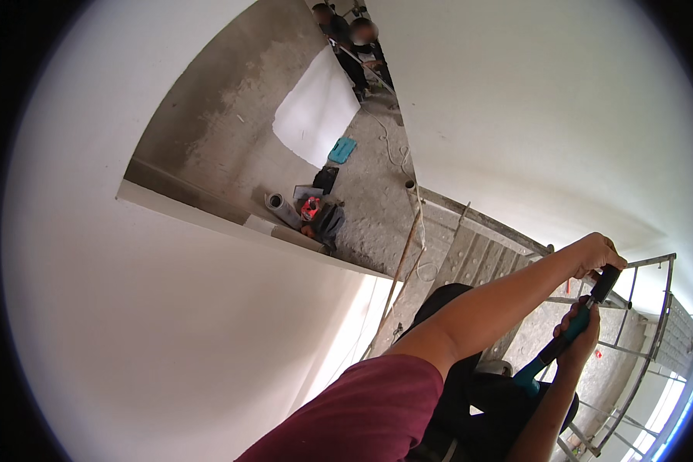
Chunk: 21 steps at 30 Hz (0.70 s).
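Note:
My right hand (582,336) is wrapped round the middle of a teal and black hand tool (574,326), which looks like a power tool. It tilts, its teal lower end near my dark-clothed legs. At its upper end, past a short bright metal neck, sits a black cylinder (606,283). My left hand (596,255), reaching across from a maroon sleeve, closes its fingers on the top of that cylinder. The left fingertips are partly hidden.
Metal scaffold rails (631,339) and a slatted platform (477,258) surround me, beside a pale wall (546,100). Below, a rolled sheet (283,209), a teal case (342,150), dark bags (329,223) and a cord lie on the rough floor. Two people (354,46) are at the far end.

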{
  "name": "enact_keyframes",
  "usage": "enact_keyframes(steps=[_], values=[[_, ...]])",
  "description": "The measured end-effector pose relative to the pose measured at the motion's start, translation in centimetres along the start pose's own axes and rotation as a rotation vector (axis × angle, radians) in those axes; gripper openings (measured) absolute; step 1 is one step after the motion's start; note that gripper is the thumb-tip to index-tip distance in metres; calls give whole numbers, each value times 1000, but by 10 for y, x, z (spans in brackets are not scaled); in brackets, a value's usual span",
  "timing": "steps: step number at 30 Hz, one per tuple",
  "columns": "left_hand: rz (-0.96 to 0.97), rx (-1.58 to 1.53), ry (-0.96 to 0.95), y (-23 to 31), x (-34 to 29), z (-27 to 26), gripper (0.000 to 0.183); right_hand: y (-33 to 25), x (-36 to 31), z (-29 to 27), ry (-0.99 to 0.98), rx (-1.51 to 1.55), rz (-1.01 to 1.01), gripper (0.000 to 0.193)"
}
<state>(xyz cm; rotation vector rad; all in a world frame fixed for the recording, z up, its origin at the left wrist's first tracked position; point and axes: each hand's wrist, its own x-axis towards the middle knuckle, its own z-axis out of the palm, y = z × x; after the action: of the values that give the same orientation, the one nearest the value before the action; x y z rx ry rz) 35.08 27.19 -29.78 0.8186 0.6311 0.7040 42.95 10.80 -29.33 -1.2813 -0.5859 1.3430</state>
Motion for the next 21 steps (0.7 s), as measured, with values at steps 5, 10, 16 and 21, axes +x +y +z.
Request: enact_keyframes(steps=[5,10,16,21], values=[[-4,80,-20,2,-3,5,34,1,-1,2,8,-64,-27,32],[-76,-191,-317,7,-9,1,29,-5,0,-3,-73,117,58,32],[46,-17,-137,8,-11,-2,27,-3,1,-5,-66,89,24,33],[27,91,35,5,-8,4,40,2,1,1,35,-130,-68,31]])
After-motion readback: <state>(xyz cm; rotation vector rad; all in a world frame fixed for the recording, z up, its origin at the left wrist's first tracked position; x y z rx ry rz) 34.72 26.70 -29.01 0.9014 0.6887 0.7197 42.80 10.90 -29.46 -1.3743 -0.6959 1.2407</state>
